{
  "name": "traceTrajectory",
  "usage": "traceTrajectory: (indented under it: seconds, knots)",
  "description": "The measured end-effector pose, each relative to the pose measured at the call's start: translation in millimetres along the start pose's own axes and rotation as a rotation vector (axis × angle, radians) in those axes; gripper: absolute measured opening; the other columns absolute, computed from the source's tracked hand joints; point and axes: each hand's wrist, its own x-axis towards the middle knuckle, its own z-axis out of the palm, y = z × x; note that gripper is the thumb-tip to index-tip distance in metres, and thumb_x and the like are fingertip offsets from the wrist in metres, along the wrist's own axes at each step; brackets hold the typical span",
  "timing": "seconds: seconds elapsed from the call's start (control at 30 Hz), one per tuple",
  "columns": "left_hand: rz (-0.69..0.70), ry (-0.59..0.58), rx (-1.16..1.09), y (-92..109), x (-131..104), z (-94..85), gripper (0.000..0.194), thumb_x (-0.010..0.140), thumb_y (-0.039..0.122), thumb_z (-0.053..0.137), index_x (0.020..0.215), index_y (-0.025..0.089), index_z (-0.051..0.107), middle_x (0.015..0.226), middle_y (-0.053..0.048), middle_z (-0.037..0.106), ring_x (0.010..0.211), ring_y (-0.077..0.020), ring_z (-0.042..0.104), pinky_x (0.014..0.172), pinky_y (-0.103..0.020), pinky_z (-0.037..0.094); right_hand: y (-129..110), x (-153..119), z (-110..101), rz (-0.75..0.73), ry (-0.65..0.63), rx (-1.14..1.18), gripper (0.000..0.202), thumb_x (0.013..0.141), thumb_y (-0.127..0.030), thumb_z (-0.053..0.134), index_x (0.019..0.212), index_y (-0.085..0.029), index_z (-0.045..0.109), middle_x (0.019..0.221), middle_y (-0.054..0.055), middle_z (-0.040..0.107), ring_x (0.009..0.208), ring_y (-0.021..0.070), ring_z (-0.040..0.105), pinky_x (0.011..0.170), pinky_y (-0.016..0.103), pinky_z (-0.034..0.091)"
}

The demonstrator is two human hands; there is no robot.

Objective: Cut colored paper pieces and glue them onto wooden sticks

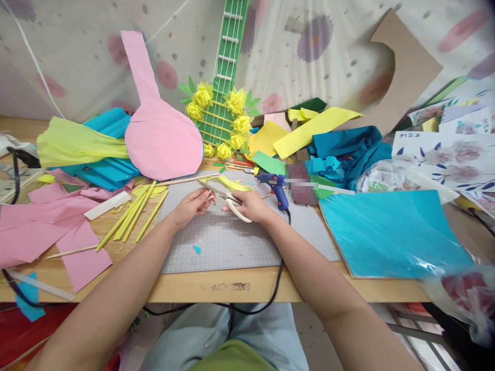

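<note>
My right hand point(250, 206) grips a pair of scissors point(236, 210) with white handles, their metal blades pointing left over the grey cutting mat point(232, 252). Close beside the blades, my left hand point(193, 207) is closed in a pinch; a small pale bit shows at its fingertips, too small to name. A yellow paper strip point(234, 185) lies just behind the scissors. Right of my right hand is a blue glue gun point(279, 193) with a black cord. One blue paper scrap point(197, 250) sits on the mat.
Yellow sticks point(133, 216) and pink paper point(83, 252) lie on the left. Behind stand a pink lute-shaped cutout point(164, 139) and a green paper guitar point(218, 116) with yellow flowers. Blue sheets in clear wrap point(390, 232) are at the right. The cord point(279, 283) hangs over the table's front edge.
</note>
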Motion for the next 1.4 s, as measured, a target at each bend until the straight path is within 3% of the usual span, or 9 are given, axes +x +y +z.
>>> traceTrajectory:
  seconds: [0.23, 0.63, 0.9, 1.17, 1.4]
  knots:
    - [-0.024, -0.072, -0.051, 1.2, -1.5, -2.2, 0.034, 0.077, 0.047, 0.050, 0.080, 0.014, 0.054, 0.048, 0.008, 0.024, 0.040, -0.0047, 0.016, 0.037, -0.018, 0.013, -1.4, -2.3, -2.8, -0.048, -0.077, 0.040, 0.041, 0.072, -0.058, 0.050, 0.077, -0.017, 0.048, 0.066, -0.003, 0.047, 0.058, 0.0086, 0.039, 0.054, 0.020, 0.023]
    - [-0.089, -0.095, -0.063, 1.5, -3.4, -4.2, 0.034, 0.075, 0.046, 0.053, 0.075, 0.013, 0.055, 0.046, 0.008, 0.021, 0.040, -0.0042, 0.016, 0.039, -0.018, 0.012, -3.0, -2.8, -3.1, -0.066, -0.089, -0.023, 0.039, 0.073, -0.056, 0.050, 0.075, -0.017, 0.050, 0.065, -0.003, 0.048, 0.058, 0.0090, 0.038, 0.054, 0.020, 0.022]
    - [-0.101, -0.099, -0.094, 3.6, -3.5, -2.9, 0.031, 0.076, 0.045, 0.053, 0.075, 0.014, 0.054, 0.047, 0.008, 0.020, 0.040, -0.0042, 0.017, 0.038, -0.018, 0.013, 0.3, -1.0, -1.7, -0.053, -0.022, -0.036, 0.043, 0.072, -0.059, 0.049, 0.065, -0.016, 0.051, 0.057, -0.004, 0.042, 0.055, 0.0078, 0.033, 0.053, 0.021, 0.020]
    - [-0.109, -0.080, -0.089, 2.0, -1.9, -3.8, 0.032, 0.076, 0.043, 0.052, 0.071, 0.012, 0.056, 0.050, 0.006, 0.023, 0.043, -0.0044, 0.018, 0.040, -0.018, 0.014, -1.1, -2.7, -4.4, -0.063, -0.077, 0.026, 0.039, 0.073, -0.056, 0.050, 0.077, -0.017, 0.049, 0.068, -0.003, 0.048, 0.059, 0.0088, 0.039, 0.055, 0.020, 0.024]
    - [-0.119, -0.094, -0.108, 0.6, -1.1, -5.0, 0.033, 0.069, 0.045, 0.057, 0.063, 0.012, 0.055, 0.046, 0.007, 0.018, 0.042, -0.0044, 0.015, 0.040, -0.019, 0.011, -2.6, -2.4, -2.2, -0.101, -0.093, 0.003, 0.038, 0.073, -0.055, 0.050, 0.076, -0.018, 0.049, 0.068, -0.003, 0.049, 0.060, 0.0091, 0.040, 0.056, 0.020, 0.024]
